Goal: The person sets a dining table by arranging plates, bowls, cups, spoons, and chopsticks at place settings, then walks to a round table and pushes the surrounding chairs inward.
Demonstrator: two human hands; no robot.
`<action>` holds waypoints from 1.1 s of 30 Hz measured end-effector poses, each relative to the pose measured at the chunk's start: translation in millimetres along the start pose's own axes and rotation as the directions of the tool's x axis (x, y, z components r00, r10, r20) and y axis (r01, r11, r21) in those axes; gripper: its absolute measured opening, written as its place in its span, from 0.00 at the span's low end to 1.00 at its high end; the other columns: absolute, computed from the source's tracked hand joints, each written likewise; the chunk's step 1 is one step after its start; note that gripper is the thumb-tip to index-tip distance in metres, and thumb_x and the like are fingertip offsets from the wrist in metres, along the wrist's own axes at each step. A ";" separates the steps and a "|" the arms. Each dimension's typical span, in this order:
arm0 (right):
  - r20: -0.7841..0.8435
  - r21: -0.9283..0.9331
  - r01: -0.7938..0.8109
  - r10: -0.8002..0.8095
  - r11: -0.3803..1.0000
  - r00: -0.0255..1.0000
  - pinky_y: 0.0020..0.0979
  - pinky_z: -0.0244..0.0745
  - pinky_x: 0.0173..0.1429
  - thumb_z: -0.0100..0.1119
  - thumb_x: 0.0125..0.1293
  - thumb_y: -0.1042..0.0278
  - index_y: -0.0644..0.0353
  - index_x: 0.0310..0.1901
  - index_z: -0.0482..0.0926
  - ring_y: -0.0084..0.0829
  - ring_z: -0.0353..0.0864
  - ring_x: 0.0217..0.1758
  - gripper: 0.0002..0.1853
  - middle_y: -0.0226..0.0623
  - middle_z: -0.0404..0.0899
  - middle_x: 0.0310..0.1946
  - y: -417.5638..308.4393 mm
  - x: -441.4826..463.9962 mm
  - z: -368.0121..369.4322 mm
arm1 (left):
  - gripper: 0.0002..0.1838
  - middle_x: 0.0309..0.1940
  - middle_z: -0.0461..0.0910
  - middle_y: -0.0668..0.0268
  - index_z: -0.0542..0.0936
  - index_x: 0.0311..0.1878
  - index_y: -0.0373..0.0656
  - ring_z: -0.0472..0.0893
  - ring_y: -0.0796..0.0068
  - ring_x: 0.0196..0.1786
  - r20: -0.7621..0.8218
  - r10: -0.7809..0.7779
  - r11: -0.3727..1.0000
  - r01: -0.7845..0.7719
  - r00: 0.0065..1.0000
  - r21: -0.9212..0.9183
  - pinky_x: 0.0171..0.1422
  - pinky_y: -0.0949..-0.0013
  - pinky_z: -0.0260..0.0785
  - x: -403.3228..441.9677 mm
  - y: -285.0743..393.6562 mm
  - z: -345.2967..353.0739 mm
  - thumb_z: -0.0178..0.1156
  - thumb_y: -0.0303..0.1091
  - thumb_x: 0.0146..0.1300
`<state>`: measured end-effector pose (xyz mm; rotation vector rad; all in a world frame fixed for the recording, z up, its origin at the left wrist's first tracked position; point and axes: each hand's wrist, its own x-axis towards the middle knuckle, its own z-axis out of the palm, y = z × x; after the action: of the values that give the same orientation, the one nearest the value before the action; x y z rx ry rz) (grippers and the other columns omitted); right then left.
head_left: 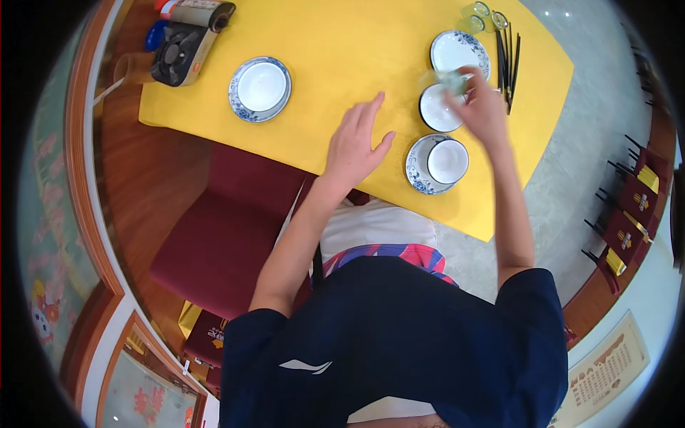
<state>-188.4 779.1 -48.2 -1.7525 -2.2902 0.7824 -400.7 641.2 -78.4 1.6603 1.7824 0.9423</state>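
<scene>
My right hand [485, 113] is closed on a small greenish glass [450, 81], which is smeared by motion. The glass hangs over the edge of a white bowl [437, 114] and close to a blue-patterned plate [460, 51]. Palm down and fingers spread, my left hand [354, 143] hovers over the yellow tablecloth [342, 57] and holds nothing. Nearer my body, another white bowl [448, 162] sits on a blue-patterned plate [416, 170]. To the left, a bowl [262, 87] rests on a similar plate [236, 91].
Several dark chopsticks [508, 64] lie at the table's right side, below a few small glasses [479, 20]. A portable gas stove [178, 55] stands at the far left corner. A dark red chair [221, 235] is tucked against the near edge.
</scene>
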 end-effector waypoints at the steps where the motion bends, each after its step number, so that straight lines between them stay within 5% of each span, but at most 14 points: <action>1: 0.068 0.110 0.027 -0.034 0.994 0.997 0.40 0.77 0.39 0.69 0.52 0.51 0.54 0.52 0.74 0.41 0.83 0.33 0.28 0.42 0.81 0.31 -18.7 -18.5 11.9 | 0.29 0.46 0.78 0.59 0.71 0.63 0.40 0.77 0.60 0.46 0.006 0.004 1.000 -0.004 1.000 -0.006 0.50 0.62 0.72 7.4 9.6 -12.2 0.66 0.34 0.57; 6: 0.092 0.423 0.080 -0.131 0.902 0.987 0.40 0.76 0.39 0.69 0.53 0.53 0.61 0.50 0.74 0.43 0.83 0.34 0.27 0.45 0.80 0.32 -75.4 -67.6 46.2 | 0.30 0.49 0.78 0.56 0.73 0.61 0.40 0.76 0.55 0.53 0.322 0.221 0.965 -0.254 0.921 0.065 0.58 0.58 0.69 22.4 11.4 -52.9 0.68 0.33 0.52; 12: 0.152 0.441 0.073 -0.154 0.895 0.976 0.39 0.77 0.40 0.66 0.57 0.51 0.60 0.52 0.74 0.41 0.83 0.35 0.27 0.44 0.82 0.35 -77.9 -57.8 39.2 | 0.27 0.46 0.79 0.57 0.76 0.56 0.39 0.77 0.57 0.50 0.350 0.152 0.981 -0.184 0.924 0.062 0.56 0.60 0.70 17.4 -6.7 -75.8 0.69 0.30 0.49; 14: 0.143 0.320 0.012 -0.061 0.948 0.988 0.39 0.77 0.42 0.63 0.60 0.48 0.56 0.55 0.75 0.41 0.83 0.36 0.27 0.40 0.82 0.38 -52.9 -34.9 34.7 | 0.25 0.49 0.80 0.59 0.76 0.56 0.39 0.80 0.63 0.51 0.205 -0.009 0.992 -0.018 0.979 0.126 0.54 0.60 0.73 13.2 -30.2 -89.1 0.69 0.29 0.54; 16: -0.048 0.206 -0.039 0.050 0.978 0.998 0.39 0.77 0.44 0.63 0.60 0.52 0.54 0.57 0.74 0.38 0.83 0.39 0.26 0.39 0.82 0.43 -13.1 14.4 19.9 | 0.24 0.49 0.80 0.61 0.76 0.56 0.38 0.81 0.69 0.49 -0.019 -0.196 0.979 0.197 0.980 0.047 0.52 0.65 0.76 12.3 -54.8 -103.2 0.70 0.29 0.56; 17: -0.251 0.119 -0.002 0.032 0.993 0.967 0.38 0.78 0.44 0.63 0.62 0.53 0.56 0.54 0.77 0.35 0.84 0.34 0.22 0.38 0.83 0.36 13.5 40.4 21.4 | 0.24 0.48 0.80 0.60 0.75 0.56 0.37 0.81 0.70 0.48 -0.096 -0.301 0.952 0.305 0.949 0.035 0.52 0.70 0.77 14.0 -61.1 -111.8 0.70 0.28 0.56; 18: -0.304 -0.019 -0.006 -0.001 1.000 0.953 0.42 0.78 0.46 0.63 0.60 0.52 0.53 0.55 0.74 0.41 0.83 0.44 0.24 0.42 0.81 0.46 33.7 65.1 12.8 | 0.23 0.48 0.80 0.58 0.76 0.54 0.35 0.80 0.70 0.50 -0.173 -0.362 0.930 0.367 0.916 -0.005 0.53 0.68 0.76 15.1 -74.8 -117.0 0.71 0.28 0.55; 20: -0.315 -0.237 -0.125 0.046 0.964 0.948 0.47 0.78 0.48 0.61 0.61 0.48 0.51 0.59 0.70 0.49 0.81 0.49 0.28 0.48 0.76 0.51 64.2 108.9 5.0 | 0.25 0.48 0.79 0.58 0.76 0.55 0.34 0.79 0.69 0.50 -0.233 -0.365 0.930 0.364 0.901 -0.052 0.53 0.68 0.76 16.7 -111.7 -118.6 0.71 0.27 0.54; 25: -0.145 -0.305 -0.217 0.180 0.927 0.973 0.49 0.75 0.58 0.55 0.62 0.43 0.43 0.67 0.67 0.49 0.78 0.58 0.32 0.47 0.76 0.57 102.4 177.8 22.8 | 0.29 0.49 0.77 0.60 0.74 0.56 0.36 0.76 0.71 0.51 -0.345 -0.413 0.904 0.334 0.843 -0.266 0.52 0.68 0.75 13.5 -170.2 -113.8 0.74 0.28 0.50; 27: -0.207 -0.366 -0.160 0.088 0.917 0.974 0.47 0.75 0.58 0.57 0.61 0.46 0.45 0.64 0.71 0.50 0.78 0.58 0.30 0.53 0.75 0.56 100.5 181.0 30.6 | 0.30 0.48 0.79 0.57 0.74 0.56 0.34 0.79 0.69 0.50 -0.361 -0.427 0.904 0.403 0.829 -0.144 0.52 0.67 0.77 17.4 -167.7 -111.3 0.75 0.30 0.50; 33: -0.267 -0.291 -0.217 0.138 0.932 0.954 0.47 0.76 0.56 0.59 0.61 0.51 0.45 0.62 0.72 0.51 0.79 0.55 0.27 0.54 0.75 0.54 109.5 186.2 38.5 | 0.28 0.48 0.80 0.56 0.75 0.53 0.36 0.81 0.63 0.51 -0.347 -0.422 0.899 0.435 0.837 -0.045 0.50 0.66 0.79 28.7 -158.7 -103.8 0.75 0.31 0.49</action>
<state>-167.8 960.7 -169.5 -2.0824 -2.2061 0.2065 -583.4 654.6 -135.4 1.0719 2.2935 1.0384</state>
